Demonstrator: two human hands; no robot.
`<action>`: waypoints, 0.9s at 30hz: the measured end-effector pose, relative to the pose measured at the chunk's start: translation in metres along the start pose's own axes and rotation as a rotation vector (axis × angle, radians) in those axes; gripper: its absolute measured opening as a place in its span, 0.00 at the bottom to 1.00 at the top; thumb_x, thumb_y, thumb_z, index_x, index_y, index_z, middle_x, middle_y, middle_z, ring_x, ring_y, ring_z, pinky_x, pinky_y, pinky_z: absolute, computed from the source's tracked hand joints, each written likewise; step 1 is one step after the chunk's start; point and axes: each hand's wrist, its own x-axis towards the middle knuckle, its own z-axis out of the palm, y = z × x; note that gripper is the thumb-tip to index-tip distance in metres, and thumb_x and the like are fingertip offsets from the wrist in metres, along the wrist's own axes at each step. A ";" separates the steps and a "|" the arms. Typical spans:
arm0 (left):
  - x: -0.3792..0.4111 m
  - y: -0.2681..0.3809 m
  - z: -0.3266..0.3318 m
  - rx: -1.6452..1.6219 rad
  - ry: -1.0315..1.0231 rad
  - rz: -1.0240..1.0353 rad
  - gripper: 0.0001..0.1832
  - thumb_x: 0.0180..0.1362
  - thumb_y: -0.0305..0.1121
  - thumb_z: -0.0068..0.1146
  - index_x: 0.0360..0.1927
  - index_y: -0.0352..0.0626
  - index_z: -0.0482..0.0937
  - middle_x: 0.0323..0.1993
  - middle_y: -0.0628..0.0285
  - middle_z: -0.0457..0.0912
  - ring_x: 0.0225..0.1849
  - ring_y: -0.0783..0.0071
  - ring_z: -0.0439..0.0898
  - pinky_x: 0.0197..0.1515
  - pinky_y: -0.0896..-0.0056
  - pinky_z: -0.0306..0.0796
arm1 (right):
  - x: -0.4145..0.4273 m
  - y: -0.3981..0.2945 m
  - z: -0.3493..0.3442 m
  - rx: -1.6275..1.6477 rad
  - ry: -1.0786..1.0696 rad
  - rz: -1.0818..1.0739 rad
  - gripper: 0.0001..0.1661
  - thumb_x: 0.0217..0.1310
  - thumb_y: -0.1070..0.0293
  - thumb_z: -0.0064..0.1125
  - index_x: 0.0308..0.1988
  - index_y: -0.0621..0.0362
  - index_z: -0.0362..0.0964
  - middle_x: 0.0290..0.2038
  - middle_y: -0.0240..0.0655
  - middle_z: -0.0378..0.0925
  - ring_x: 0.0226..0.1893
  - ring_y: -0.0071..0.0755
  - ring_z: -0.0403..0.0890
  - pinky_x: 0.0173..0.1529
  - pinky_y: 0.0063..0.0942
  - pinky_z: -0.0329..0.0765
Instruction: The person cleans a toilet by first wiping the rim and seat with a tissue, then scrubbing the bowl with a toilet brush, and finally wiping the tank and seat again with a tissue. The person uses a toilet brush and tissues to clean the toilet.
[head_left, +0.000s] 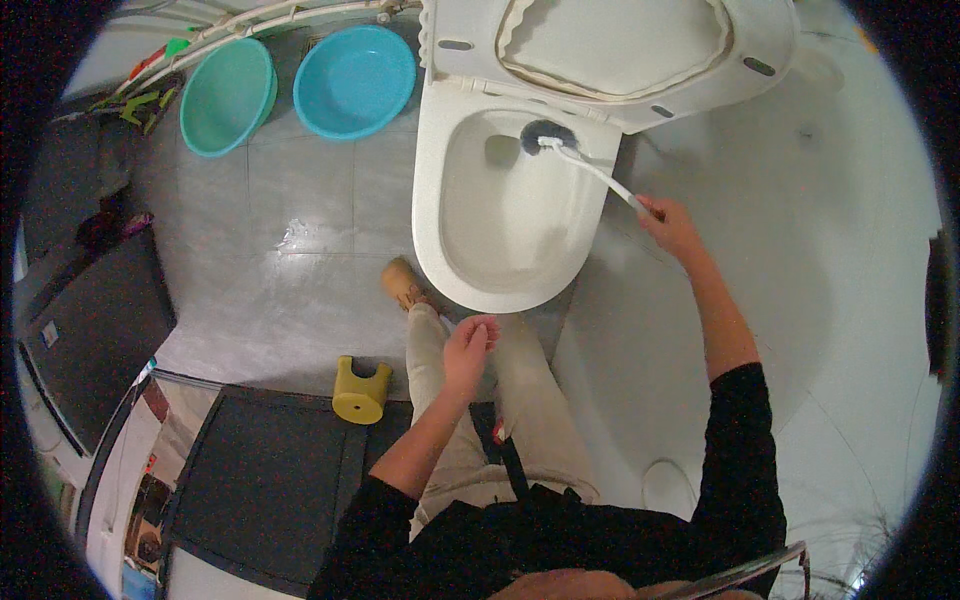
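Note:
My right hand (670, 225) is closed around the end of a white toilet brush handle (600, 176). The dark grey bristle head (535, 138) rests against the back right inner wall of the white toilet bowl (480, 217), beside the drain opening (501, 152). Above the bowl, the toilet seat and lid (697, 101) stand raised. My left hand (471, 346) hovers over my legs, just in front of the bowl's front rim, with its fingers loosely curled and nothing visible in them.
A green plastic basin (227, 97) and a blue plastic basin (355, 82) sit on the grey tiled floor (300, 187) to the left of the toilet. A yellow stool (361, 390) stands by my left leg. The pale wall (750, 225) runs close along the right side.

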 end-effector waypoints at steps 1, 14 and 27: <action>0.002 -0.003 -0.003 0.003 0.040 -0.002 0.12 0.64 0.28 0.42 0.45 0.38 0.77 0.36 0.63 0.81 0.36 0.76 0.78 0.40 0.75 0.73 | -0.008 -0.040 0.005 0.072 -0.003 0.037 0.21 0.55 0.70 0.58 0.51 0.56 0.76 0.27 0.31 0.79 0.25 0.20 0.74 0.31 0.23 0.73; 0.009 -0.039 -0.015 -0.001 0.051 -0.058 0.12 0.64 0.28 0.42 0.43 0.38 0.78 0.34 0.63 0.80 0.34 0.79 0.76 0.37 0.78 0.71 | -0.014 -0.032 0.181 1.135 -0.260 0.676 0.09 0.63 0.68 0.51 0.31 0.63 0.69 0.18 0.25 0.66 0.15 0.15 0.63 0.17 0.16 0.60; 0.000 -0.016 -0.014 0.042 0.051 -0.063 0.12 0.64 0.28 0.43 0.44 0.37 0.77 0.36 0.61 0.80 0.37 0.77 0.78 0.41 0.76 0.73 | -0.127 -0.059 0.228 1.173 0.074 0.702 0.07 0.65 0.67 0.51 0.36 0.58 0.71 0.18 0.24 0.66 0.15 0.20 0.65 0.18 0.20 0.62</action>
